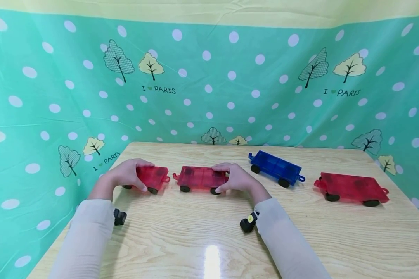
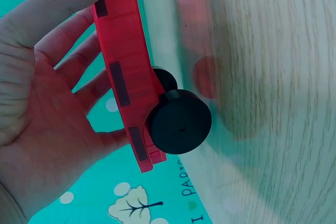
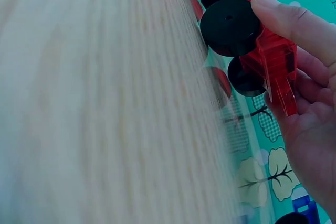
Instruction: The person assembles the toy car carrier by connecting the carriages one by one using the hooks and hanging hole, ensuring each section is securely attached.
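Note:
My left hand (image 1: pixel 128 174) grips the leftmost red toy train car (image 1: pixel 155 176), thumb on the near side and fingers over the far side. In the left wrist view its translucent side (image 2: pixel 122 61) and black wheels (image 2: pixel 179 121) show. A second red car (image 1: pixel 197 176) stands just to the right, a small gap between the two couplings. My right hand (image 1: pixel 236 178) holds that second car by its right end. The right wrist view shows the thumb (image 3: pixel 294 22) against its side, near a black wheel (image 3: pixel 230 26).
Behind and right of my right hand stands a blue car (image 1: pixel 276 166), set at an angle. A third red car (image 1: pixel 350 188) is farther right on the wooden table (image 1: pixel 181 232). A green dotted cloth (image 1: pixel 209 100) hangs behind the table.

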`<state>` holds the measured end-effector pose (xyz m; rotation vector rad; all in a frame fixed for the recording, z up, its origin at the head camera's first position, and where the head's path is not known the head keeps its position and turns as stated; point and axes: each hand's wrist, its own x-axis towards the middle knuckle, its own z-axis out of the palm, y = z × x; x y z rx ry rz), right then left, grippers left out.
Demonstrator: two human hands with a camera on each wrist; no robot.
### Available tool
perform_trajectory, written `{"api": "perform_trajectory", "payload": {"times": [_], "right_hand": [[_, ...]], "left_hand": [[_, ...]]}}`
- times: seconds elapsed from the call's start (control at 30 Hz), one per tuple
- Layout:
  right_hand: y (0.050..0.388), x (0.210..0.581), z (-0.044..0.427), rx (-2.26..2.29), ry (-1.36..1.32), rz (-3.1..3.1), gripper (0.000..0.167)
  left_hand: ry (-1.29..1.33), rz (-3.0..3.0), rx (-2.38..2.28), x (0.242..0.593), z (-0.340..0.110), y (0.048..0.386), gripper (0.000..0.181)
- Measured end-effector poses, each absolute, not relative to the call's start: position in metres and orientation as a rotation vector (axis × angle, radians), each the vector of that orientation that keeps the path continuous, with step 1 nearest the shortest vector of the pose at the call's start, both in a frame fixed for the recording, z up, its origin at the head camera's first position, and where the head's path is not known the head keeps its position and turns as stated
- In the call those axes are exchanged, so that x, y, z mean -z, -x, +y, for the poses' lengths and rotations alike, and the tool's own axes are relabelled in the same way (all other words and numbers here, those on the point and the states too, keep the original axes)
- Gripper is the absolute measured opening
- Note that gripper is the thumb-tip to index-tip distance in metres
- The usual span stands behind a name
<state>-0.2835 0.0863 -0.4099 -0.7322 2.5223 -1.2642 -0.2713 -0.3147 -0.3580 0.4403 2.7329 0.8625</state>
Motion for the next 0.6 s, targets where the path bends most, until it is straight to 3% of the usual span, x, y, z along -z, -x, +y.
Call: {"api": "perform_trajectory", "payload": {"times": [0.6], "right_hand": [[0.284, 0.408, 0.090, 1.235, 0.765, 2.476, 0.076]], "left_hand": [[-0.455, 2.787, -0.778, 0.348, -0.301, 0.276, 0.083]]}}
